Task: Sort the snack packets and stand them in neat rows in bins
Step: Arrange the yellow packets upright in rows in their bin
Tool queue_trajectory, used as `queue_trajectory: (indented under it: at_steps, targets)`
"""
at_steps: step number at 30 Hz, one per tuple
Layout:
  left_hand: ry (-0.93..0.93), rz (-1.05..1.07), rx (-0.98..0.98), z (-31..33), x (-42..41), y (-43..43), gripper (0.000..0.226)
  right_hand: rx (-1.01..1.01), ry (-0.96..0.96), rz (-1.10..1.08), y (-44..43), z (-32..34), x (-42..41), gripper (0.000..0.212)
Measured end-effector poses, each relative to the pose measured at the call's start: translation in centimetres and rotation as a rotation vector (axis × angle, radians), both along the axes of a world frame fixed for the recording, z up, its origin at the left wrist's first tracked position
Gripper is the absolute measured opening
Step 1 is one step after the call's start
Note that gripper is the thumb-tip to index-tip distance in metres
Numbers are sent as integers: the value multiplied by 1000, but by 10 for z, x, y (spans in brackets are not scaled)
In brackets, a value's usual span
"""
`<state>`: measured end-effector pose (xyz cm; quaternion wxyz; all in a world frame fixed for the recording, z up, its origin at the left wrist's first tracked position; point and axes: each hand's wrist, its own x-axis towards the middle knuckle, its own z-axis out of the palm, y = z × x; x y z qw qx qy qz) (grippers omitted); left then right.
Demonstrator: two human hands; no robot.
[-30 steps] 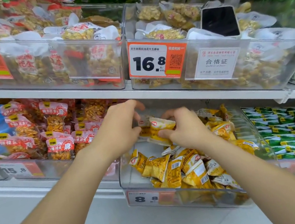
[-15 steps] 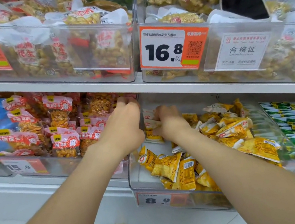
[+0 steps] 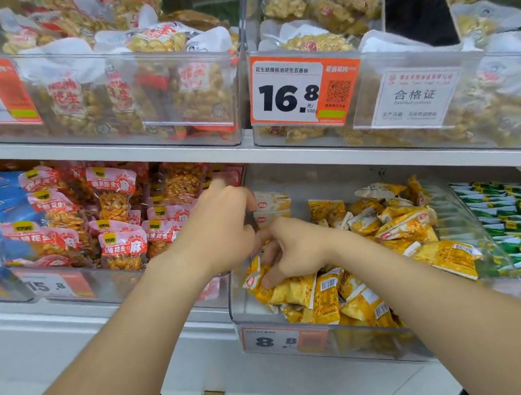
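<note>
Sorting yellow snack packets (image 3: pixel 397 229) in clear bin (image 3: pixel 237 309) | right hand (image 3: pixel 297 253) curls down, pinching loose packet (image 3: pixel 255 280) lying flat at front-left; left hand (image 3: pixel 223 231) curled against upright row (image 3: pixel 271 209) at back-left, grip hidden | row lies just beyond the pinched packet; left hand nearer

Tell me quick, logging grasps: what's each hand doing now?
Left hand: curled against the standing packets; grip cannot be told.
Right hand: pinching a yellow packet.

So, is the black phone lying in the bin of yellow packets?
No, the black phone stands among peanut bags in the upper-shelf bin, above the yellow packets.
</note>
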<state>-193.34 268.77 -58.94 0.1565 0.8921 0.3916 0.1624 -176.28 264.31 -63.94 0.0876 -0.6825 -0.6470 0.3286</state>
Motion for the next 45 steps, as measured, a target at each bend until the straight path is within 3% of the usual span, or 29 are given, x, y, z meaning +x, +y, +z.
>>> queue_trajectory:
  at_steps: [5, 7, 9, 11, 14, 17, 19, 22, 25, 26, 31, 38, 45]
  targets:
    - [-33, -37, 96, 2, -6, -10, 27, 274, 192, -290, -20, 17, 12, 38]
    - [-91, -53, 109, 6, -6, -17, 37, 343, 301, -406, -35, 29, 14, 34]
    - [-170, -130, -9, 9, -7, -25, 54, 326, 540, -458, -52, 42, 15, 31]
    - [-204, -236, -166, 10, -6, -31, 52, 294, 711, -449, -67, 52, 17, 30]
    - [-199, -269, -263, 8, -4, -31, 38, 251, 811, -413, -80, 56, 21, 38]
    - [-228, -235, -380, 9, -2, -28, 42, 180, 881, -388, -85, 55, 25, 41]
    - [-195, -218, -301, 7, -1, -29, 42, 177, 885, -379, -84, 53, 27, 34]
    - [-130, -128, -33, 7, 2, -32, 40, 290, 684, -416, -71, 43, 31, 28]
    - [-72, -18, 152, 5, 3, -23, 39, 511, 72, -465, -45, 20, 41, 30]
    - [-60, 20, 145, 4, 2, -18, 39, 522, -35, -450, -38, 14, 40, 29]
    - [-27, 72, 53, -4, 3, -8, 42, 433, -122, -306, -7, 3, 16, 24]
    - [-34, 48, 30, -6, 2, -2, 43, 302, -677, -208, 17, -4, 4, 39]
    - [-45, 33, 17, -6, -1, 0, 37, 261, -524, -142, 20, -2, 12, 64]
